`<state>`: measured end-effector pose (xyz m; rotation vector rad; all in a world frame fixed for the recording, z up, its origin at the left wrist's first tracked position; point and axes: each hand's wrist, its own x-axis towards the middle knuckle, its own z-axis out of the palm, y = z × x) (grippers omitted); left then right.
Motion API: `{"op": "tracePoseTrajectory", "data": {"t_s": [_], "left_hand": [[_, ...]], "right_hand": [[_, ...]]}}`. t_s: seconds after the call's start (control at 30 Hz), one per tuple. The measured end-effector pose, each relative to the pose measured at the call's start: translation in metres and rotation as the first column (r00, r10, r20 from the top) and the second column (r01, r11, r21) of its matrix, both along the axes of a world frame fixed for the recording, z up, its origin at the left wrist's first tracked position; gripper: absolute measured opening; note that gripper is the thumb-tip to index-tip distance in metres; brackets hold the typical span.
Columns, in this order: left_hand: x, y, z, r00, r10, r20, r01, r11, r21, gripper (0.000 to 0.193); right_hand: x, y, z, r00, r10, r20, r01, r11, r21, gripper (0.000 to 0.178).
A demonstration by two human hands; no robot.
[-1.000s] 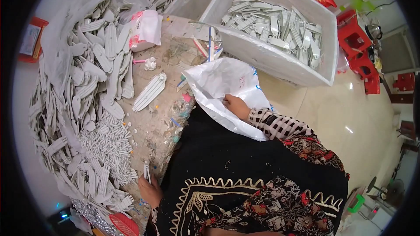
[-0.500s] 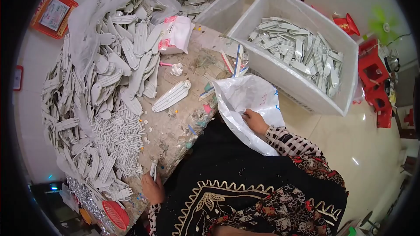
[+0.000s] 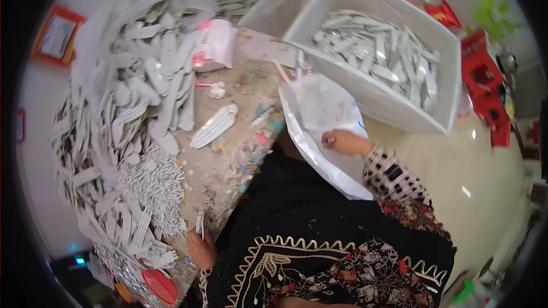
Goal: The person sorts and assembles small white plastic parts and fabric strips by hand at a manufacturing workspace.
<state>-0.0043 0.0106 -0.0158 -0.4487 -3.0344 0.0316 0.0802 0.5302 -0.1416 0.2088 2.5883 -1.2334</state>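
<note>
Pinches a slim white piece [image 3: 200, 223] in the left hand [image 3: 201, 249], near heaped white rods [image 3: 153, 191] left of that grip; holds the right hand [image 3: 347, 143] at the mouth of a white sack [image 3: 323, 102], too blurred to tell whether gripping anything.

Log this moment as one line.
left hand: holding slim white piece | right hand: at open white bag | grooved white piece: lying on table
</note>
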Motion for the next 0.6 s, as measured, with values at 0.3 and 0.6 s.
{"op": "tracePoseTrajectory", "data": {"t_s": [0.3,0.6], "left_hand": [[-0.003,-0.026,-0.016,0.999,-0.020,-0.032,0.021,0.999,0.038,0.030],[0.001,-0.014,-0.005,1.000,-0.008,-0.010,0.008,0.999,0.033,0.028]], "right_hand": [[0.022,0.174,0.009,0.509,-0.787,-0.349,0.861,0.468,0.201,0.025],[0.021,0.211,-0.057,0.637,-0.709,-0.303,0.741,0.454,0.495,0.023]]}}
